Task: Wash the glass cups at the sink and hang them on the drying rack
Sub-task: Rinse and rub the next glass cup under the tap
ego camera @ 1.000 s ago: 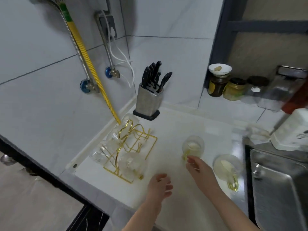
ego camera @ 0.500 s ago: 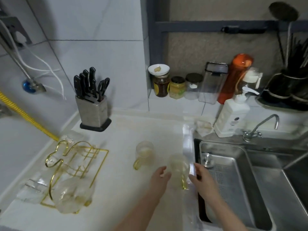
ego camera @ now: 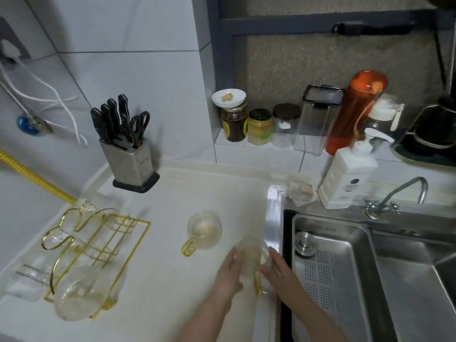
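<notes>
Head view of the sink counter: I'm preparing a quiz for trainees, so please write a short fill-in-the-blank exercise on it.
1. Both hands, left hand and right hand, hold one glass ____.
2. The other cup stands on the counter with a ____-coloured handle.
3. The knife block stands to the ____ of the sink.
4. The gold drying rack sits on the ____.

Missing: cup; gold; left; counter

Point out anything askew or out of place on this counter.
Nothing is spilled or broken. The gold drying rack sits at a slant to the counter edge, and a crumpled cloth lies beside the soap bottle.
</notes>
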